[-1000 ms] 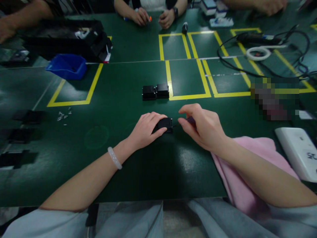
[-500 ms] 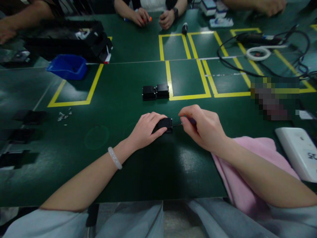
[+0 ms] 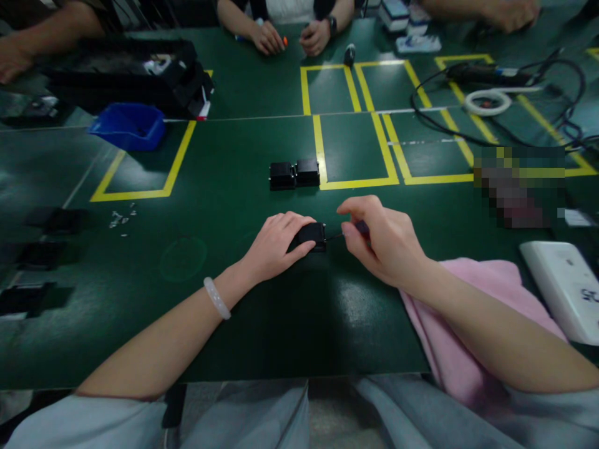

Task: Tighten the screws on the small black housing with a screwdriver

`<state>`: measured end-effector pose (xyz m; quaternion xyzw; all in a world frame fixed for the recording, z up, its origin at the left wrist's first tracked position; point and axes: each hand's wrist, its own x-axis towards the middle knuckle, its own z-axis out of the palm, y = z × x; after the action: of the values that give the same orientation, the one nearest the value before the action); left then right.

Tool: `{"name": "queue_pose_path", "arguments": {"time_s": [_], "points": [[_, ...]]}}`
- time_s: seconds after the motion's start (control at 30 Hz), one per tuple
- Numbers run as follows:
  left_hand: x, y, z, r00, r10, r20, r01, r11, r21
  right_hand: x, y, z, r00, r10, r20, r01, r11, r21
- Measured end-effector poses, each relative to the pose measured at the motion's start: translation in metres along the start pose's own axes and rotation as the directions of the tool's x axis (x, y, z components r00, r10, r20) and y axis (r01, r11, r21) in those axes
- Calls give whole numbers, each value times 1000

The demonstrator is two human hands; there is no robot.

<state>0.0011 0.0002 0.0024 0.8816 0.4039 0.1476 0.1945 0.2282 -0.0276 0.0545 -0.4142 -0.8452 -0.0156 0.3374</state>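
Observation:
My left hand (image 3: 282, 245) is closed around a small black box (image 3: 312, 234), pressing it to the green table with the thumb along its near side. In my right hand (image 3: 384, 238) is a screwdriver (image 3: 362, 229) with a dark handle, mostly hidden by the fingers. Its thin shaft points left, and the tip meets the right end of the box near a small screw. Beyond my hands, two similar black boxes (image 3: 282, 175) sit side by side. A few small silvery screws (image 3: 116, 219) lie loose to the left.
A blue bin (image 3: 128, 128) stands before a black crate (image 3: 126, 78) at far left. Several dark pieces (image 3: 42, 255) lie at the left edge. A pink cloth (image 3: 468, 324) and a white power strip (image 3: 564, 290) are at right, cables (image 3: 496, 134) beyond. Co-workers' hands (image 3: 269, 38) rest across the table.
My right index finger has lifted slightly away from the thumb at the screwdriver handle. My left hand and the box have stayed in place.

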Motion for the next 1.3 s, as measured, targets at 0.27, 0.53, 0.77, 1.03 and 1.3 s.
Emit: {"name": "queue_pose_path", "arguments": {"time_s": [0.27, 0.53, 0.77, 1.03, 1.3], "points": [[0, -1, 0, 1000, 7, -4, -7, 1000, 0, 1, -2, -1, 1000, -18, -23, 18, 1000, 2], [0, 0, 0, 1000, 1, 2, -1, 1000, 0, 1, -1, -1, 999, -34, -25, 34, 999, 9], [0, 0, 0, 1000, 7, -5, -7, 1000, -5, 1, -1, -1, 999, -32, 3, 32, 999, 14], [0, -2, 1, 1000, 8, 5, -8, 1000, 9, 0, -1, -1, 1000, -5, -13, 5, 1000, 0], [0, -2, 1, 1000, 21, -10, -21, 1000, 12, 1, 0, -2, 1000, 3, 0, -3, 1000, -6]]}}
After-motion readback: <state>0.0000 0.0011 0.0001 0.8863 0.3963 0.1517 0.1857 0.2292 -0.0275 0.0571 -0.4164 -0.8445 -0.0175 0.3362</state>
